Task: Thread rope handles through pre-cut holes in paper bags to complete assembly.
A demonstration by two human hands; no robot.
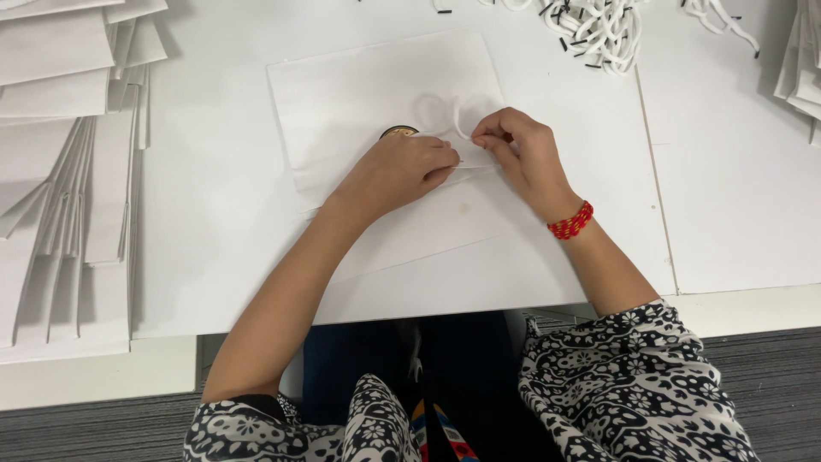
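Hands, two: left hand (pixel 402 167) presses flat on one white paper bag (pixel 342 94); right hand (pixel 517 150) pinches one white cord loop (pixel 449 111).

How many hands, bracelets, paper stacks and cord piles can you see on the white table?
Hands: 2, the left hand and the right hand, both on a flat white paper bag and its white cord loop
Red bead bracelets: 1
Stacks of white paper bags: 2, a left stack and a right stack
Piles of white cords: 1
Total: 6
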